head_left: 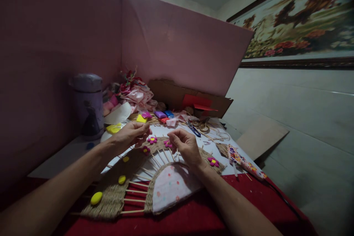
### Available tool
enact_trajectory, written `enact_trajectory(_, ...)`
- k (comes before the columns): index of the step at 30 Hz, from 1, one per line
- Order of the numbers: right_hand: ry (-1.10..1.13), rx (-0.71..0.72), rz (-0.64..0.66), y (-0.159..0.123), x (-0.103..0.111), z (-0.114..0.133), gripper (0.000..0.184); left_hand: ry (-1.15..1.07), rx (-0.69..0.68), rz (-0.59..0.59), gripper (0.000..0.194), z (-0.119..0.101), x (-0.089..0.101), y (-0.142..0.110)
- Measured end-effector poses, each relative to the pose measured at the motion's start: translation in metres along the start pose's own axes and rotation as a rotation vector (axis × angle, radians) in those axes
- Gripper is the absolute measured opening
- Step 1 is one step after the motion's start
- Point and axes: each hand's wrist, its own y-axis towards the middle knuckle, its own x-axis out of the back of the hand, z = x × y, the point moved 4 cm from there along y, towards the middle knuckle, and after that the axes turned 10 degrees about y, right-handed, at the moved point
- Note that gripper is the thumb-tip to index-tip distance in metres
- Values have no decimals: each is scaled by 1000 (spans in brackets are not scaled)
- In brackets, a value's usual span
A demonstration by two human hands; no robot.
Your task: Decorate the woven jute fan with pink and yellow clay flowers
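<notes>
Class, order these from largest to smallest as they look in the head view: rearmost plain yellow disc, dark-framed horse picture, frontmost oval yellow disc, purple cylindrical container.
1. Dark-framed horse picture
2. Purple cylindrical container
3. Frontmost oval yellow disc
4. Rearmost plain yellow disc

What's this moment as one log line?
left hand: fingers pinched, contents unclear | right hand: at pink flower | woven fan: bears flowers, yellow dots

scissors point(194, 129) behind fan point(110, 197), canister point(89, 108) left
</notes>
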Motion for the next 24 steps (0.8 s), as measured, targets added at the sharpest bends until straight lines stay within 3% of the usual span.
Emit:
enact_trajectory(7, 229, -71, -15, 4, 3, 0, 24, 30, 34, 8, 26, 2, 1, 1)
enact_trajectory(11, 308, -109, -20, 6, 5, -3, 25, 194, 8, -28, 21, -3, 4, 1)
enact_trajectory(16, 291, -122, -34, 6, 8, -3, 22, 521, -3, 39, 19, -3, 13, 3)
enact_trajectory(24, 235, -92, -37, 5, 7, -2, 20, 744, 61, 171, 13, 9, 22, 3)
